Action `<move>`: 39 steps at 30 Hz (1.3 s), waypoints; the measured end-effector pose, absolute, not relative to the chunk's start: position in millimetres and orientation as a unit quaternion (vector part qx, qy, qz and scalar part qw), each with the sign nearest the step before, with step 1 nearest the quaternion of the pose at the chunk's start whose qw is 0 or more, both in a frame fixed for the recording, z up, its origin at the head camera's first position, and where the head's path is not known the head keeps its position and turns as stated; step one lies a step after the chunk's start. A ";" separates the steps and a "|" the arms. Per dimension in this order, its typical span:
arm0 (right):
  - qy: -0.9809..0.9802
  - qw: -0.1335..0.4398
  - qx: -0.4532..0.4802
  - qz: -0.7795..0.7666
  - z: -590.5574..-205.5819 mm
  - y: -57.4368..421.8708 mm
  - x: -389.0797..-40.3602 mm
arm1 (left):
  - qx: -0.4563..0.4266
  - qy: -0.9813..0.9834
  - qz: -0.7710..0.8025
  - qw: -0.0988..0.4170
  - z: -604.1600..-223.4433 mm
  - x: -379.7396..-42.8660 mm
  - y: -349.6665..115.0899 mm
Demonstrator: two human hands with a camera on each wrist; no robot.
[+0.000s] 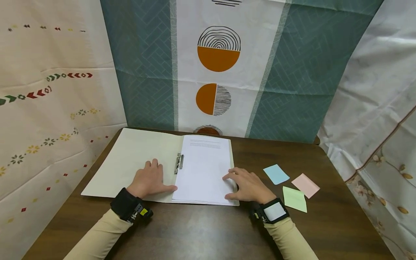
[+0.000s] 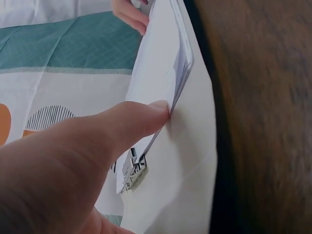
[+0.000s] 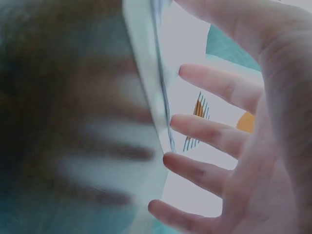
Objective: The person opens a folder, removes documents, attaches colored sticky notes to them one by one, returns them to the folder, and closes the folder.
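Observation:
A cream file folder [image 1: 130, 155] lies spread out on the table. On its right half is a stack of white paper sheets [image 1: 204, 173], with a few printed lines near the top. At the fold sits a metal clip [image 1: 178, 163], seen up close in the left wrist view [image 2: 134, 170]. My left hand [image 1: 150, 181] rests on the folder's left cover, its thumb tip [image 2: 158, 109] touching the sheets' edge. Over the right edge of the sheets is my right hand [image 1: 248, 186], its fingers spread and loosely bent; in the right wrist view their tips reach the stack's edge.
Right of the folder lie three paper notes: blue [image 1: 276, 174], pink [image 1: 306, 185] and green [image 1: 294, 199], the last two touching or overlapping. The dark wooden table [image 1: 195, 234] meets a patterned cloth [image 1: 146, 72] behind and white cloths at both sides.

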State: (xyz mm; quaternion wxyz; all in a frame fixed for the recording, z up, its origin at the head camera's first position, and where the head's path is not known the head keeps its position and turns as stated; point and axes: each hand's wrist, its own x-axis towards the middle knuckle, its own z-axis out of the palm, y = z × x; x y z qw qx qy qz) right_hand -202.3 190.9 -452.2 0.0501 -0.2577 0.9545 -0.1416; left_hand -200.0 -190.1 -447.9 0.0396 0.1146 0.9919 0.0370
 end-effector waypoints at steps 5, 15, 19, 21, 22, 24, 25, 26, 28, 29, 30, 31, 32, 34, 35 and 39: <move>0.954 0.023 -0.265 -0.136 -447.1 191.9 -202.4 | 0.110 0.992 0.041 0.046 -448.4 -198.9 -182.0; 0.951 -0.010 -0.281 -0.130 -444.9 187.9 -204.5 | 0.113 0.991 0.042 0.052 -451.1 -198.3 -163.5; 0.950 -0.016 -0.282 -0.133 -443.5 184.8 -205.5 | 0.110 0.992 0.038 0.051 -452.5 -198.5 -159.9; 0.949 -0.019 -0.284 -0.133 -442.8 183.0 -206.7 | 0.108 0.992 0.037 0.053 -452.6 -198.4 -158.5; 0.949 -0.021 -0.286 -0.134 -442.3 181.9 -207.3 | 0.108 0.992 0.037 0.053 -452.6 -198.4 -157.7; 0.946 -0.027 -0.292 -0.135 -441.3 179.9 -208.4 | 0.108 0.992 0.038 0.053 -452.7 -198.4 -156.3; 0.945 -0.030 -0.296 -0.135 -440.5 178.4 -209.0 | 0.109 0.992 0.039 0.052 -452.5 -198.2 -156.1; 0.944 -0.034 -0.300 -0.133 -439.7 177.0 -209.5 | 0.109 0.992 0.041 0.052 -452.2 -198.0 -155.6; 0.943 -0.039 -0.304 -0.131 -438.2 174.2 -210.4 | 0.111 0.992 0.045 0.049 -451.6 -197.5 -154.3; 0.942 -0.041 -0.306 -0.131 -437.7 172.8 -211.0 | 0.112 0.991 0.047 0.048 -451.3 -197.3 -153.4; 0.942 -0.040 -0.307 -0.131 -437.5 171.4 -211.8 | 0.112 0.991 0.048 0.048 -451.3 -197.0 -152.5; 0.941 -0.040 -0.308 -0.132 -437.0 169.8 -212.3 | 0.113 0.991 0.048 0.047 -451.5 -196.8 -151.4; 0.941 -0.040 -0.308 -0.133 -436.6 168.3 -212.7 | 0.114 0.991 0.047 0.048 -451.7 -196.7 -150.2; 0.942 -0.033 -0.305 -0.139 -435.5 164.7 -213.8 | 0.114 0.991 0.047 0.048 -453.1 -196.4 -147.8; 0.942 -0.030 -0.304 -0.140 -435.3 162.7 -214.8 | 0.113 0.991 0.046 0.049 -453.6 -196.3 -146.7; 0.942 -0.021 -0.302 -0.145 -432.5 155.1 -217.1 | 0.109 0.992 0.044 0.046 -454.7 -195.6 -142.6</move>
